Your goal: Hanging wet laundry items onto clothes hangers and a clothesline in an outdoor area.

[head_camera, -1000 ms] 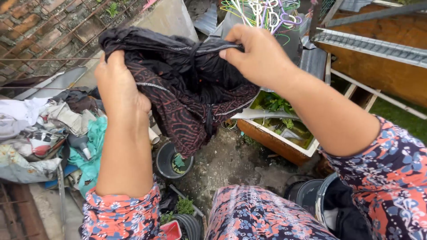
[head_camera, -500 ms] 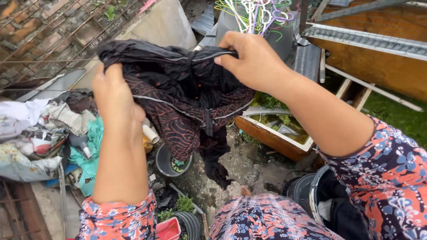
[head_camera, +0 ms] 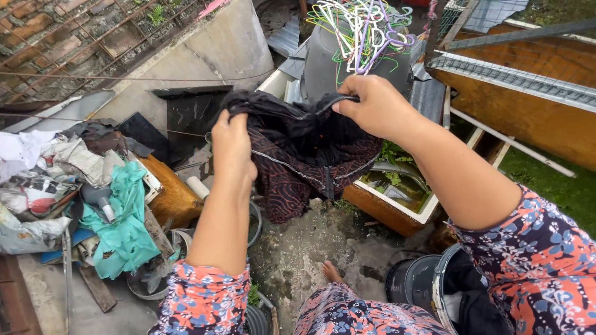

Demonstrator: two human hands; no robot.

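While both hands grip it, a dark patterned cloth (head_camera: 298,155) hangs above the wet floor (head_camera: 310,242).
Left hand (head_camera: 233,146) is clamped on its left edge, right hand (head_camera: 375,105) pinches the far seam; coloured hangers (head_camera: 360,28) sit beyond, a bucket (head_camera: 434,291) near right.

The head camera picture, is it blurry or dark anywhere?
Head view: soft, even daylight with no hard shadows or glare; the left hand, the right hand and the dark patterned garment look sharp; the garment's black folds lose detail; the flowered sleeve at the edge looks slightly soft.
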